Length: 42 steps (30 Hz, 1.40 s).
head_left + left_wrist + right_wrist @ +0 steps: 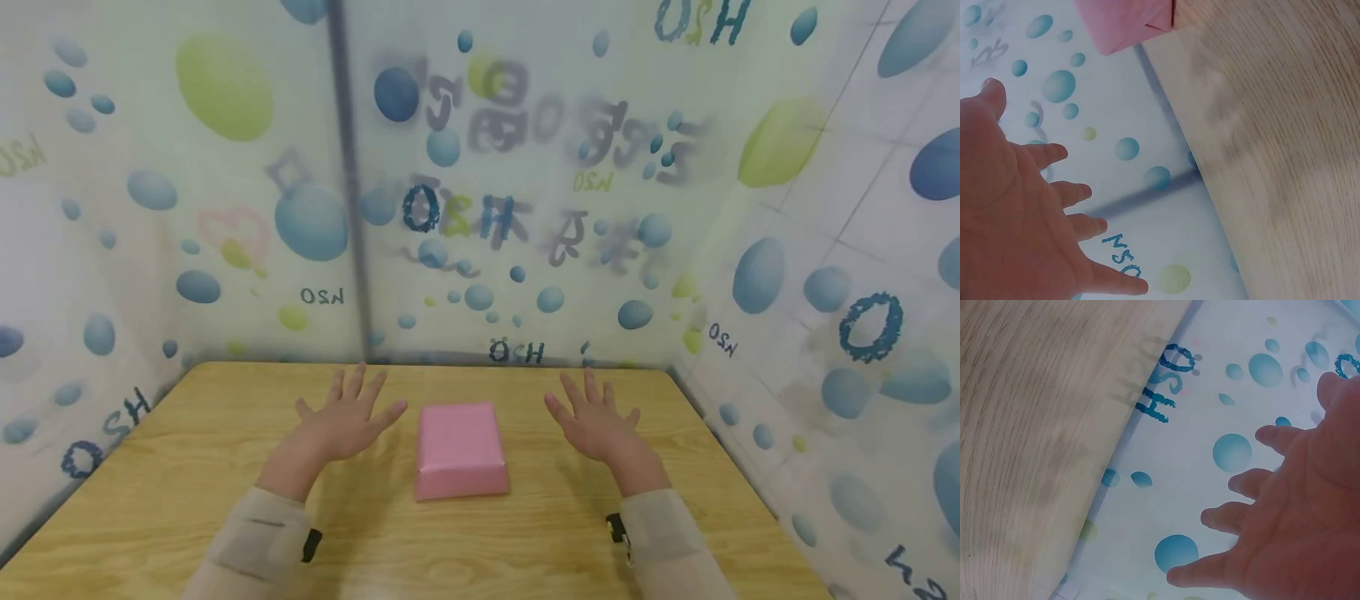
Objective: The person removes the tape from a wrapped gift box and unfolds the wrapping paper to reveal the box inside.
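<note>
Head view shows a pink, soft-looking rectangular block [459, 450] with a sloped near face, lying flat on the light wooden tabletop [187, 500], between the two hands and touching neither. The left hand [341, 421] hovers just beside its left side, fingers spread wide and straight, holding nothing. The right hand [596, 421] hovers a little further off on the other side, also spread wide and empty. In the left wrist view the left hand's fingers [1079, 194] are fanned, and a corner of the block shows past the thumb. In my judgement, a good grip would need both palms to close in evenly on the two opposite sides, so the block does not slide or tilt. Around the tabletop stands a white plastic curtain with blue and green bubbles [525, 208].
</note>
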{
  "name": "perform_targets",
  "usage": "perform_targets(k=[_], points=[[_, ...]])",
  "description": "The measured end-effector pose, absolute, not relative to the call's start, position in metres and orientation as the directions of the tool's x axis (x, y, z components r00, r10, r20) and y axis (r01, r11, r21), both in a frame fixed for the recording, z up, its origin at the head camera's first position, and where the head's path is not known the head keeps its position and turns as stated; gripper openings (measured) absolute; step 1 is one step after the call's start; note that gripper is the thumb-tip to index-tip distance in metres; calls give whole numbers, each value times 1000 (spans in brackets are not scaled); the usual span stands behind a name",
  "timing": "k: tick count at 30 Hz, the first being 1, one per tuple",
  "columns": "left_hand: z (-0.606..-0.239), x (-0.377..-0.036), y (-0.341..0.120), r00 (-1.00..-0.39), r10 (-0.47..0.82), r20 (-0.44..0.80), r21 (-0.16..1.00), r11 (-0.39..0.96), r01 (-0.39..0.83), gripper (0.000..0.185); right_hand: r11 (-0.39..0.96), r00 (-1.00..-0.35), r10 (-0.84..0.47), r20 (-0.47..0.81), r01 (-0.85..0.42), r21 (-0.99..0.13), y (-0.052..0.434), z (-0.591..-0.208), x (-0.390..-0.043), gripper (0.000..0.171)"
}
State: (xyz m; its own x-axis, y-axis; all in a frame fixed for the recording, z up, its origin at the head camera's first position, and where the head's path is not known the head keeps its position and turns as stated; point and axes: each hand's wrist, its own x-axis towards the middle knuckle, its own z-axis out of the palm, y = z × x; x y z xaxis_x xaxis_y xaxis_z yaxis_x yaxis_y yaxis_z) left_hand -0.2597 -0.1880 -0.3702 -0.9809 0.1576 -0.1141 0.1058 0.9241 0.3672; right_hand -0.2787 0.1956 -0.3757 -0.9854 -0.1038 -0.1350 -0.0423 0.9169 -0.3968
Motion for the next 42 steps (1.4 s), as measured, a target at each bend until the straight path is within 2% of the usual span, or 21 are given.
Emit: perform_targets(k=[7, 13, 21, 25, 35, 42], points=[[-368, -256, -183, -979, 164, -120, 364, 925, 110, 95, 918, -982, -120, -146, -54, -392, 190, -375, -276, 80], [-366, -246, -165, -973, 174, -152, 410, 907, 98, 94, 902, -965, -193, -176, -104, -420, 175, -378, -269, 85], [-374, -234, -128, -966, 216, -142, 630, 772, 80, 91, 814, -915, -335, -226, -160, -559, 140, -389, -258, 81], [-382, -231, -113, -961, 246, -129, 701, 708, 87, 89, 759, -878, -408, -248, -176, -627, 126, -396, -251, 86], [-395, -221, -92, -961, 263, -84, 711, 691, 127, 86, 704, -888, -420, -185, -191, -684, 118, -406, -238, 102], [-393, -219, -91, -964, 263, -22, 695, 698, 175, 83, 711, -898, -425, -113, -254, -656, 119, -410, -240, 93]])
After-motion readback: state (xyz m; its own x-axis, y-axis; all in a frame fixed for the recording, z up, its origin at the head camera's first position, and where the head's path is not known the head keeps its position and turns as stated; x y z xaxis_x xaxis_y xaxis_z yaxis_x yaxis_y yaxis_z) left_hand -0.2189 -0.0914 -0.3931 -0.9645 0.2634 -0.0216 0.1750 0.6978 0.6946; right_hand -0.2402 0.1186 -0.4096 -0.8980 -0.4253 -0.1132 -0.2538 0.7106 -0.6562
